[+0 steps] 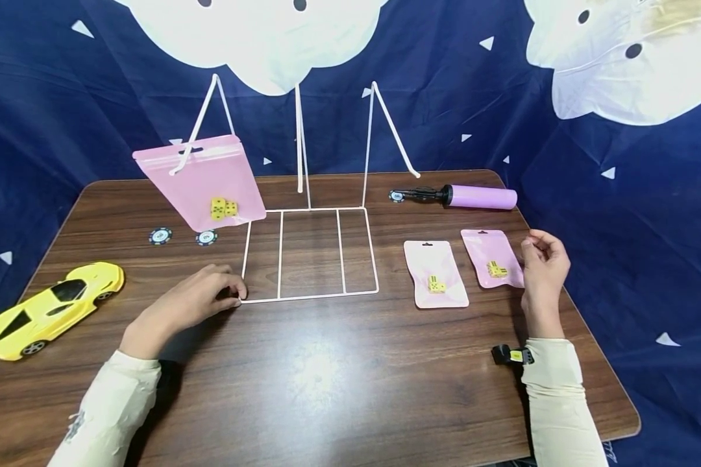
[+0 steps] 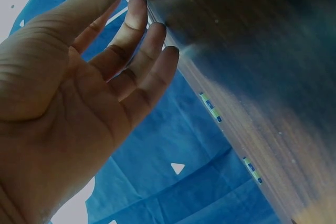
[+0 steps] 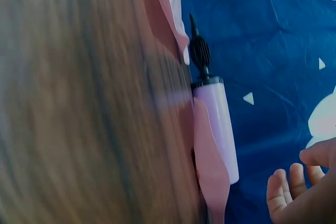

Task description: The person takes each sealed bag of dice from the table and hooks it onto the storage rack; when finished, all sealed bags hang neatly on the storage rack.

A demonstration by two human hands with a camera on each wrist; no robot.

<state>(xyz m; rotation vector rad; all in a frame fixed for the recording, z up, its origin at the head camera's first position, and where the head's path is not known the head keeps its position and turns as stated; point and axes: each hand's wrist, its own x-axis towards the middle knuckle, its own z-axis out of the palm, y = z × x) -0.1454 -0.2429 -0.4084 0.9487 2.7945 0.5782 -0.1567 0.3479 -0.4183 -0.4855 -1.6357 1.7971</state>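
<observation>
A white wire rack [image 1: 309, 298] stands on the table, with several upright rods and hooks at its back. My left hand [image 1: 201, 295] is at the rack's front left corner, thumb and index finger pinching it; in the left wrist view the other fingers [image 2: 152, 66] are loosely bent. From the rack's left hook hangs a pink zip pouch [image 1: 195, 178] with yellow dice showing. On the right lie a pale pink pouch [image 1: 429, 259] and a pink pouch [image 1: 485, 243], both with yellow dice. My right hand [image 1: 543, 269] is beside the latter, fingers loosely curled, holding nothing visible.
A purple hand pump [image 1: 481, 197] lies at the back right, a poker chip [image 1: 396, 195] by its nozzle. Two more chips [image 1: 160, 236] lie left of the rack. A yellow toy car [image 1: 52, 311] stands at the left edge. Blue cloth [image 1: 444, 78] hangs behind.
</observation>
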